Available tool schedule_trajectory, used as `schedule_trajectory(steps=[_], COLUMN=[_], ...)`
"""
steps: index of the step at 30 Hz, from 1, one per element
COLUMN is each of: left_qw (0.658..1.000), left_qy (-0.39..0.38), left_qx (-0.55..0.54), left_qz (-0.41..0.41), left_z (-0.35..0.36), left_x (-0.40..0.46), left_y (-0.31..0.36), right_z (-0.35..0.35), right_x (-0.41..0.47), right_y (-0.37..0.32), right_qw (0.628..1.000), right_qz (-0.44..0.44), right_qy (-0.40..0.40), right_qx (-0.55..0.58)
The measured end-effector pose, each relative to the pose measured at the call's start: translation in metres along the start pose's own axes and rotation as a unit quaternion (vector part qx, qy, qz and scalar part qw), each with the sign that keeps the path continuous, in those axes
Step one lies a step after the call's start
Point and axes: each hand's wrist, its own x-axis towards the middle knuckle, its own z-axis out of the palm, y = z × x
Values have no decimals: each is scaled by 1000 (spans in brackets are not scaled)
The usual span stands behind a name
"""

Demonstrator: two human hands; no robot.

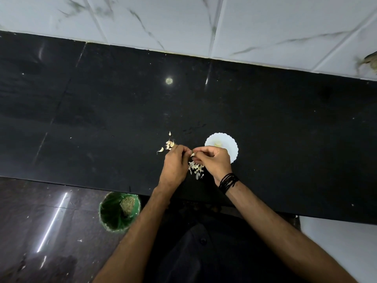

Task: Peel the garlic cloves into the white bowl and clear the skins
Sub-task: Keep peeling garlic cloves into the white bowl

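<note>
On the black counter, my left hand (175,160) and my right hand (212,160) meet over a single garlic clove (192,154), both pinching it with curled fingers. Several unpeeled cloves (169,144) lie just beyond my left hand. A heap of papery skins (196,169) sits on the counter beneath and between the hands. The white scalloped bowl (228,144) stands right behind my right hand, with pale peeled garlic (217,143) inside it. My right hand covers the bowl's near left rim.
A green bin (114,213) with a liner and scraps stands on the floor below the counter's front edge, left of my left arm. White marbled wall tiles (183,21) back the counter. A black wrist band (228,181) circles my right wrist.
</note>
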Motion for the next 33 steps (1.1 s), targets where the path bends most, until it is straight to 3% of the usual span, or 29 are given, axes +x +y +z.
schedule_trajectory(steps=[8, 19, 27, 33], left_qw=[994, 991, 978, 978], left_qy=[-16, 6, -22, -13], left_qx=[-98, -99, -152, -142], left_qz=[-51, -92, -143, -155], left_z=[1, 4, 3, 4], left_x=[-3, -1, 1, 0], left_y=[-2, 4, 4, 6], right_z=[-2, 1, -1, 5], right_x=[2, 3, 2, 0], right_y=[1, 0, -5, 4], right_qw=[998, 998, 983, 1000], right_qz=[12, 9, 95, -1], right_qy=[12, 12, -23, 7], right_qx=[58, 59, 156, 24])
